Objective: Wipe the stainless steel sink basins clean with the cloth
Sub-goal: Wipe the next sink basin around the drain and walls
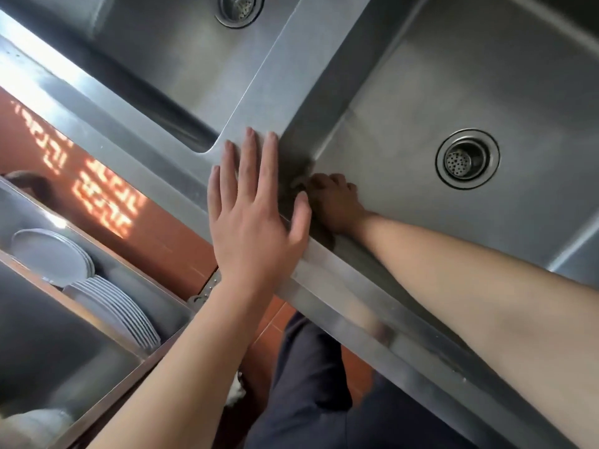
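Cloth (299,176), dark, soft, limp, bunched under right hand (334,202) in right basin (405,92) corner, nine o'clock of drain (466,158); best gripped as wad. Left hand (252,215) flat, fingers spread, on divider (278,92).

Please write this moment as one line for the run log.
step: wiping right basin corner | right hand: grips cloth | left hand: flat on divider | left basin: untouched now
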`<state>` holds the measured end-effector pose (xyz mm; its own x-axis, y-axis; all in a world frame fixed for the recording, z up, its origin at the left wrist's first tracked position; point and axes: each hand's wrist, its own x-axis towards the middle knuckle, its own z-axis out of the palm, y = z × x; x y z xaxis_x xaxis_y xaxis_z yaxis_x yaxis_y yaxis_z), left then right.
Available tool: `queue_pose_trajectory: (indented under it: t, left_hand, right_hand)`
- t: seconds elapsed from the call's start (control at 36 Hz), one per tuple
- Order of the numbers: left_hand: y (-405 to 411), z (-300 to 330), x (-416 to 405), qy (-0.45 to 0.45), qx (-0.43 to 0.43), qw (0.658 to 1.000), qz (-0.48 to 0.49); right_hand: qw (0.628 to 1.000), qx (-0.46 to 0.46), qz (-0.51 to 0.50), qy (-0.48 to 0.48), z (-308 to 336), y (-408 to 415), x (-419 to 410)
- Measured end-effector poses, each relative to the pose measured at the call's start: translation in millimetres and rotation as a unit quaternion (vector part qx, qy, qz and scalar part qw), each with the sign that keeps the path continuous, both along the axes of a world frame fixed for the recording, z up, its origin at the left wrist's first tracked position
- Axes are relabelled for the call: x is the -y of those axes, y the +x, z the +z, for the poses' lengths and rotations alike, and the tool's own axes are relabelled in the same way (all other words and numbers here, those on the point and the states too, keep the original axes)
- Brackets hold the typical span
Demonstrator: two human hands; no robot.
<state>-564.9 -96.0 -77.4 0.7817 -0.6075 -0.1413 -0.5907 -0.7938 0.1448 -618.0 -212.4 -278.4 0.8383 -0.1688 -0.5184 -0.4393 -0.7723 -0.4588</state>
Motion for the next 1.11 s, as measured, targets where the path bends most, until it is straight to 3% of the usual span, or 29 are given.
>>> queue_pose_trajectory:
  t: [0.19,0.31,0.47,0.58,0.75,0.97,1.11]
  left_hand:
    - [-0.6,3.4,4.1,0.037,-0.011,0.999,-0.003]
    - [-13.7,8.9,13.4,0.029,-0.049,0.998,0.032]
    - [-55.7,4.8,28.2,0.052,-0.028,0.998,0.003]
    - [-54.9,-0.9,29.4,0.096,-0.02,0.995,0.001]
    - [-53.0,0.4,32.2,0.123,-0.032,0.992,0.003]
    - [-53.8,3.2,33.6,0.121,-0.03,0.992,0.013]
    - [-52.9,3.8,34.1,0.133,-0.026,0.991,0.009]
  right_hand:
    - [0.986,0.02,0.159,-0.039,1.0,-18.0,31.0]
    - [0.987,-0.001,0.154,-0.046,6.5,-61.9,34.7]
    - [0.988,-0.031,0.143,-0.041,16.5,-156.7,45.8]
    - [0.987,0.012,0.132,-0.087,15.7,-216.4,61.5]
    - [0.993,0.016,-0.098,-0.063,23.8,-223.1,79.8]
    - [0.963,-0.01,-0.232,-0.137,19.3,-156.7,165.5]
    - [0.931,0.051,-0.341,-0.118,41.0,-117.5,189.8]
